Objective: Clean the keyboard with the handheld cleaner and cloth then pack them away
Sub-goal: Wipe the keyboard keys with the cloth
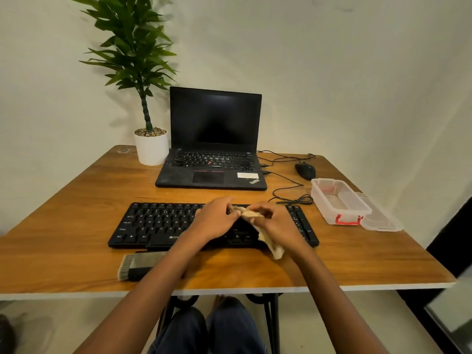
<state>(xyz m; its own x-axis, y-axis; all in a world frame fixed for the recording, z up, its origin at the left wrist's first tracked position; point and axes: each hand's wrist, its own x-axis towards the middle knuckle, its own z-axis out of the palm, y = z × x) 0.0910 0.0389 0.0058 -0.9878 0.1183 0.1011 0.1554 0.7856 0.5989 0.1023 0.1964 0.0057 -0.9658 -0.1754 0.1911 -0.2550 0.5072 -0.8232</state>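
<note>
Keyboard [153, 223], apparently wooden table [76, 213], pale wall [332, 72]

The wooden table [76, 200] carries a black keyboard [153, 223], a handheld cleaner [140, 265] near the front edge, a laptop [212, 172], a white plant pot [152, 149], a mouse [305, 171] and a clear box [339, 200].

I note plain off-white walls [332, 60], softly lit. A wood-top table [76, 226] with a white edge stands before them on black metal legs [272, 318]. The floor [319, 325] beneath is pale. A dark-framed pane [452, 315] shows at low right.
</note>
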